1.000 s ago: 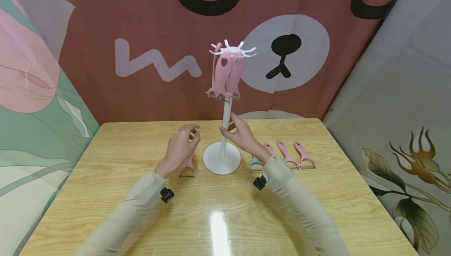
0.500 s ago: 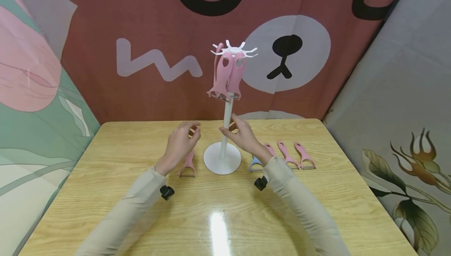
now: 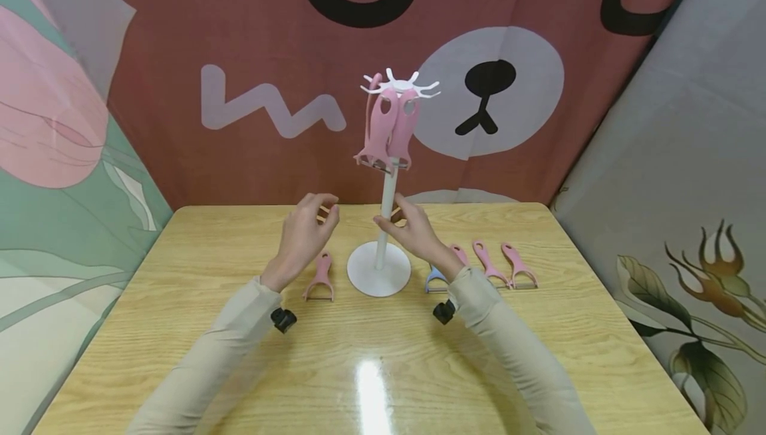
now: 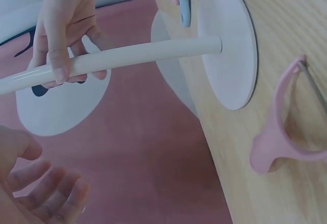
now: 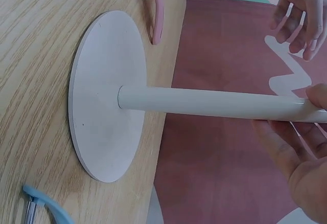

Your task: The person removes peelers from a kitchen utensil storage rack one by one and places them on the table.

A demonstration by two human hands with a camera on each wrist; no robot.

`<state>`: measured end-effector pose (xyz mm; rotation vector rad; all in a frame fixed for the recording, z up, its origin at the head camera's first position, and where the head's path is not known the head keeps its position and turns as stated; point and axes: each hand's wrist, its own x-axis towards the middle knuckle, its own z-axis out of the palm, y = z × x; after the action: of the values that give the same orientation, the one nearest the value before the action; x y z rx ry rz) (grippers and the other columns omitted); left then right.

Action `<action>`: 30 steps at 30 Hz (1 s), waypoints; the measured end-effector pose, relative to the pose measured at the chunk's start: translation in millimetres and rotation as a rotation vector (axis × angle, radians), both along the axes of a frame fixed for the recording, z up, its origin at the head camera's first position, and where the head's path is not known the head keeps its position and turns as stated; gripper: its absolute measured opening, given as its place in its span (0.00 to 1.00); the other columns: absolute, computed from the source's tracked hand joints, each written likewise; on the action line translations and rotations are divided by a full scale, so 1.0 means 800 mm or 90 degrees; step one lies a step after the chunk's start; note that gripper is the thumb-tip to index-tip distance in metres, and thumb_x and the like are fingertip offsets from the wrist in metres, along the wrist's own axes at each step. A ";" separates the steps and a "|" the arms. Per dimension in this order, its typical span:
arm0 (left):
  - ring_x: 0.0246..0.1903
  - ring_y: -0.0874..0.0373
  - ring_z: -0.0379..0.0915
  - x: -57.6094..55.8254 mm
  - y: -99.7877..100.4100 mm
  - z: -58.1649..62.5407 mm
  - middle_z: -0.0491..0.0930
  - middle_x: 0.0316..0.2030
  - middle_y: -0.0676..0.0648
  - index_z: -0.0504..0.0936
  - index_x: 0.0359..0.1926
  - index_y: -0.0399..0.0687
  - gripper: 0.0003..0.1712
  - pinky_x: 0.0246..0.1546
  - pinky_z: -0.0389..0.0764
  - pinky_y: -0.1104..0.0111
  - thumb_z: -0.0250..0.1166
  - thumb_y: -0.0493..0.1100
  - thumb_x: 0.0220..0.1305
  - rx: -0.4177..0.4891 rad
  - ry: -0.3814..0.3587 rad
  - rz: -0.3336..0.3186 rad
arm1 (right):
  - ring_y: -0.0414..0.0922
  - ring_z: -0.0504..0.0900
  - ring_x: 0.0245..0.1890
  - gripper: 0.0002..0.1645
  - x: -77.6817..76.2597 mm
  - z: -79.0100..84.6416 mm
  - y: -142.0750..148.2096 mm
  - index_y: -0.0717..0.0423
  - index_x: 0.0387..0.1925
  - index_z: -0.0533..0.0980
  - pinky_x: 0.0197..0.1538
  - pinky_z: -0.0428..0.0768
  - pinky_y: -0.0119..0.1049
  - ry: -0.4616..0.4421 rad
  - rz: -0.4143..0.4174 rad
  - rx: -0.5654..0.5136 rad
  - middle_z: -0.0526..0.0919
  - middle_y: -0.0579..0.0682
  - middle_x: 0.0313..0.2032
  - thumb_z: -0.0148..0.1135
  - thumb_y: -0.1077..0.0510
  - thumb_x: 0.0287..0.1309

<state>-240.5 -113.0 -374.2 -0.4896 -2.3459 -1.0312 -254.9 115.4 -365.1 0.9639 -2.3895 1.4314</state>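
A white stand with a round base and a crown of hooks stands upright mid-table. Several pink peelers hang from its hooks, blades down. My right hand holds the pole about midway up, thumb on the near side, as the left wrist view confirms. Left of the pole, my left hand hovers with loosely bent fingers and holds nothing; in the right wrist view that hand is apart from the pole. Below it a pink peeler lies on the table, handle pointing away.
Right of the base lie a blue peeler, partly hidden by my right wrist, and several pink peelers in a row. The wooden table ends at a hanging cloth behind the stand.
My left hand has risen and drawn slightly away, uncovering more of the pink peeler below it. My right hand keeps its hold on the pole, and the hanging peelers stay put.
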 end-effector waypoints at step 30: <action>0.32 0.54 0.78 -0.001 0.004 0.024 0.80 0.37 0.44 0.83 0.47 0.39 0.10 0.36 0.80 0.59 0.61 0.37 0.69 0.072 0.118 0.013 | 0.56 0.84 0.32 0.11 -0.003 -0.006 0.000 0.67 0.44 0.73 0.37 0.83 0.44 0.022 -0.004 -0.007 0.79 0.60 0.36 0.65 0.67 0.63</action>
<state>-241.6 -110.1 -354.8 -0.4954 -2.1137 -1.0553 -257.3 115.1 -369.5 0.9696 -2.3567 1.4124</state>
